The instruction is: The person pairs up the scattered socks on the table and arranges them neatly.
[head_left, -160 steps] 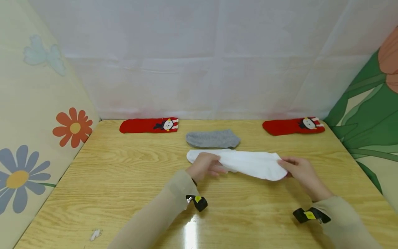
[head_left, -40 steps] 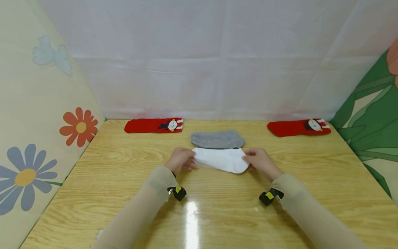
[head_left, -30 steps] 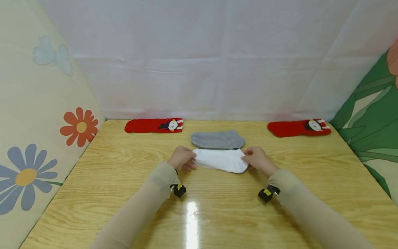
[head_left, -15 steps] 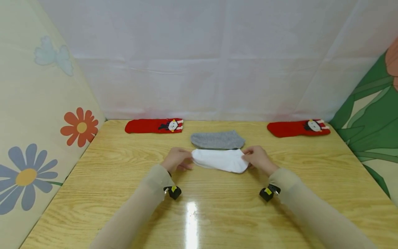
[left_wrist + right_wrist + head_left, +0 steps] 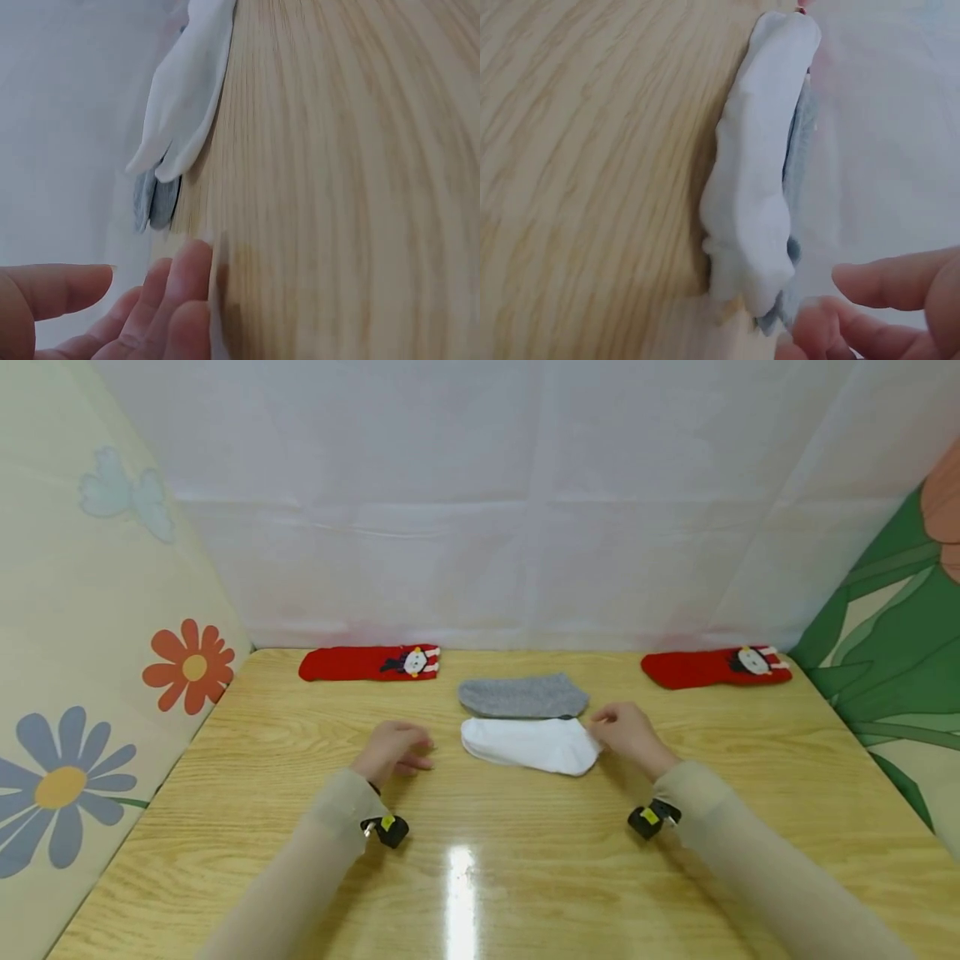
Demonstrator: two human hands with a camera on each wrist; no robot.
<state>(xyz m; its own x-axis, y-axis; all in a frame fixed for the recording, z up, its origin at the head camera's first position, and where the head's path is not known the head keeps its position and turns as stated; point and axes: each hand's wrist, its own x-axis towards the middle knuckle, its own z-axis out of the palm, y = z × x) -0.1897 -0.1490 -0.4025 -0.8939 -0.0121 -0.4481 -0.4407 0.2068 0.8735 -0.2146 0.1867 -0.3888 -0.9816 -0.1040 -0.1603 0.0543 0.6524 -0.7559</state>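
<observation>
A white sock point(image 5: 525, 744) lies flat across the middle of the table, toe to the left. Its toe end shows two layers of white cloth in the left wrist view, apparently one sock upon another. Just behind it lies a grey sock point(image 5: 523, 697). My left hand point(image 5: 393, 750) hovers left of the toe, apart from it, thumb and fingers spread with nothing between them. My right hand point(image 5: 628, 737) is close to the sock's right end; in the right wrist view its thumb point(image 5: 889, 281) and fingers stand apart and hold nothing.
Two red socks with a cartoon figure lie along the back edge, one red sock point(image 5: 367, 663) at left, the other red sock point(image 5: 712, 667) at right. A white cloth wall point(image 5: 480, 527) rises behind the wooden table point(image 5: 525, 843). Flower-printed panels point(image 5: 67, 693) flank it.
The white sock was drawn left and laid over the white one on the table. My left hand then let go and moved left; my right hand's fingers have come off its end.
</observation>
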